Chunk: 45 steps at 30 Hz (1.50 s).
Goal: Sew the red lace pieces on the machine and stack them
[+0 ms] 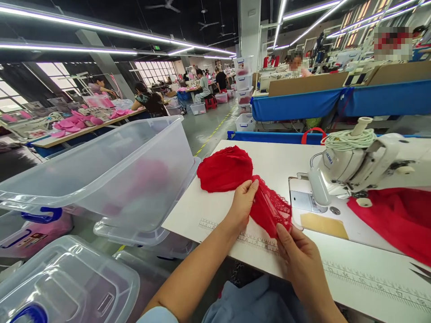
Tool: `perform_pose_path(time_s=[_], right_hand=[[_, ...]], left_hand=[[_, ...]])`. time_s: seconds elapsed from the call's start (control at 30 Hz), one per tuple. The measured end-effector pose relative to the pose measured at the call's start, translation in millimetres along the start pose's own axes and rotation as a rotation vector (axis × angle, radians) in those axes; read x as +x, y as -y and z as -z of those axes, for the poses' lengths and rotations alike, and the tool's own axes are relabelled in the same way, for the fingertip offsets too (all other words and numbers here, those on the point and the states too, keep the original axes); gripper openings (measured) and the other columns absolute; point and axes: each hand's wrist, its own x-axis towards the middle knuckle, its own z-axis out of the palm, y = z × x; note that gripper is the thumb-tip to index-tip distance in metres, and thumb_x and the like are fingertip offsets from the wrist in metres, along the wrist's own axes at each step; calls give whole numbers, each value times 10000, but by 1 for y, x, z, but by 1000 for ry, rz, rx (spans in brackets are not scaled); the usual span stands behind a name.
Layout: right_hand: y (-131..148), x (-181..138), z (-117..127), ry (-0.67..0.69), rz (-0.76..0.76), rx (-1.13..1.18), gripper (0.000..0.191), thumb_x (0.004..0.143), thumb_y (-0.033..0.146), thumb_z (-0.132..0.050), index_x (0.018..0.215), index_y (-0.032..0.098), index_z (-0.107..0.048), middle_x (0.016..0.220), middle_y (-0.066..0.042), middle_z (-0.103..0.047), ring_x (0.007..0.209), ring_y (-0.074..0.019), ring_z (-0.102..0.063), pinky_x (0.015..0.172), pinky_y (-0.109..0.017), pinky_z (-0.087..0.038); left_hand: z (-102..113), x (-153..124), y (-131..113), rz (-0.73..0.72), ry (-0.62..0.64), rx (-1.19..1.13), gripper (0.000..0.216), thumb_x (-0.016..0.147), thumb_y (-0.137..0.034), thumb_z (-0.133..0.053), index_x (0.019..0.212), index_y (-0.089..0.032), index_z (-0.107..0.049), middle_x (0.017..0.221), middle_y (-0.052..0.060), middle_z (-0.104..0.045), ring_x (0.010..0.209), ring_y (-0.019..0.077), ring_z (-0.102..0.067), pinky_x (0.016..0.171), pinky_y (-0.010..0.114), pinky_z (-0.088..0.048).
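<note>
A piece of sheer red lace fabric [269, 204] is stretched between my two hands, just above the white sewing table [215, 213]. My left hand [241, 204] pinches its upper left end between thumb and fingers. At the lower right end, my right hand [298, 251] grips the fabric the same way. Beyond my left hand lies a stack of red fabric pieces [225, 169] on the table. To the right stands a white sewing machine [357, 163], its needle area partly hidden behind its head. More red fabric [397, 220] lies under the machine's arm.
A large clear plastic bin [161, 166] stands left of the table, with lidded bins [67, 278] below it. Scissor-like metal blades [420, 271] show at the right edge. A printed ruler [373, 282] runs along the table's front. Other people sit at tables farther back.
</note>
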Motion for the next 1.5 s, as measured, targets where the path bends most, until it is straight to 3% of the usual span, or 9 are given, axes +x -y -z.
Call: perform_pose_path(time_s=[0.27, 0.43, 0.53, 0.63, 0.77, 0.9, 1.07, 1.23, 1.5], right_hand=[[-15, -26, 2, 91, 260, -233, 359, 906, 448, -592, 659, 196, -526, 640, 17, -485, 578, -116, -392, 527, -229, -348], [7, -39, 12, -53, 404, -295, 335, 889, 418, -619, 637, 212, -533, 569, 25, -459, 517, -121, -414, 496, -233, -367], [29, -41, 22, -140, 548, -405, 111, 892, 361, -624, 917, 263, -669, 765, -7, -632, 677, -179, -588, 621, -255, -486], [47, -31, 29, -11, 644, -598, 193, 947, 372, -532, 1034, 287, -682, 931, -31, -681, 845, -210, -644, 702, -271, -527], [52, -6, 46, 16, 624, -655, 320, 996, 414, -392, 1152, 276, -635, 1113, -46, -677, 942, -207, -661, 771, -292, -544], [36, 6, 77, -208, 512, -832, 307, 943, 496, -472, 1084, 276, -632, 1163, -48, -664, 1017, -227, -634, 835, -325, -525], [16, 2, 104, -362, 285, -860, 525, 872, 644, -457, 1206, 248, -542, 1278, -99, -625, 1115, -295, -608, 879, -442, -508], [12, 5, 115, -384, 365, -969, 386, 896, 488, -415, 1156, 242, -560, 1203, -86, -668, 1054, -267, -639, 839, -415, -525], [2, 16, 126, -478, 509, -1189, 336, 874, 276, -356, 1122, 214, -573, 1136, -111, -683, 1033, -274, -643, 833, -414, -522]], left_hand=[[1, 14, 9, 39, 18, 79, 525, 637, -613, -745, 633, -198, -423, 573, -59, -440, 535, 84, -402, 554, 231, -353], [5, -22, -11, 16, 108, 323, 399, 672, -512, -788, 672, -183, -562, 649, -26, -516, 638, 124, -455, 656, 264, -410], [1, -60, -42, 33, 469, 454, 621, 718, -436, -791, 1257, -238, -554, 1193, 71, -581, 1111, 221, -547, 943, 323, -434], [-12, -81, -54, 153, 847, 340, 954, 584, -370, -896, 1413, -248, -440, 1365, 99, -536, 1269, 294, -495, 1058, 377, -390], [-22, -61, -19, 406, 472, 21, 446, 846, -462, -664, 1155, -140, -658, 1149, 133, -685, 1083, 275, -638, 979, 389, -461], [-20, -26, 27, 781, 425, -274, 203, 882, -257, -634, 1000, -106, -701, 989, 114, -735, 925, 195, -693, 959, 321, -466], [-29, -13, 51, 833, 531, -409, 210, 850, -175, -653, 1045, -108, -689, 966, 100, -744, 930, 199, -700, 992, 322, -433], [-41, -16, 53, 894, 597, -431, 420, 903, -428, -571, 1109, -77, -676, 1049, 135, -734, 1083, 238, -655, 1026, 327, -410], [-39, -19, 54, 681, 489, -278, 202, 775, -215, -753, 941, -112, -703, 920, 108, -744, 943, 231, -693, 1006, 366, -441]])
